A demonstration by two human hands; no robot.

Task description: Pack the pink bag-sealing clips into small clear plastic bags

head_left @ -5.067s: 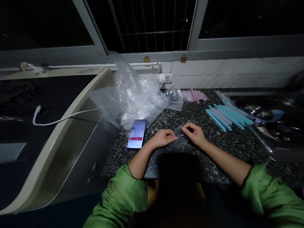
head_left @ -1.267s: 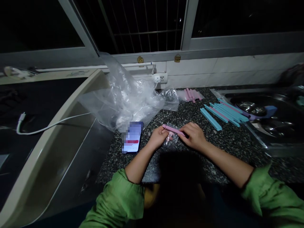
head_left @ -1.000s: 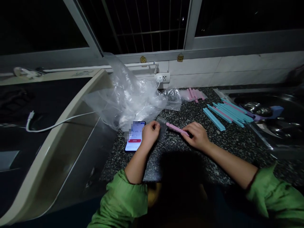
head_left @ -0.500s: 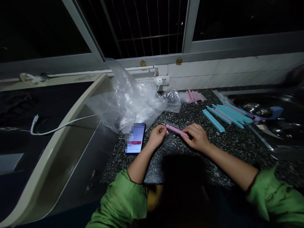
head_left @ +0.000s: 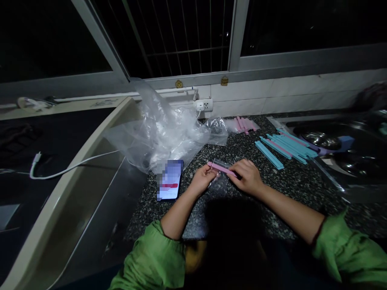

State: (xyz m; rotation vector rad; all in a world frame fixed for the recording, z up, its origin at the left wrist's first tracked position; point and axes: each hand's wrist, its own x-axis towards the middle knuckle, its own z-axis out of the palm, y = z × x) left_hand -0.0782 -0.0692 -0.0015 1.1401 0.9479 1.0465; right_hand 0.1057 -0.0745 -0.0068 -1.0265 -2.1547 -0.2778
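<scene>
A flat pink strip [head_left: 223,168] is held just above the dark speckled counter. My right hand [head_left: 246,176] pinches its right end between thumb and fingers. At the other end, my left hand [head_left: 203,179] is closed around the strip's tip. A clear plastic sleeve [head_left: 221,162] shows behind the strip, and more thin film hangs below it; which fingers grip the film I cannot tell. Right of my hands lies a pile of light-blue strips [head_left: 290,147] with a few pink ones among them. Farther back, several pink strips [head_left: 244,125] rest on clear plastic.
Left of my hands lies a lit phone [head_left: 171,181]. A large crumpled clear plastic bag [head_left: 172,133] sits behind it. A white cable [head_left: 72,167] crosses the beige-edged appliance at left. At right is a sink [head_left: 356,181] with metal bowls; a charger [head_left: 200,105] sits in the wall socket.
My left hand has moved onto the strip's left end, which it was just beside before. The strip lies a little flatter. The whole view has shifted slightly.
</scene>
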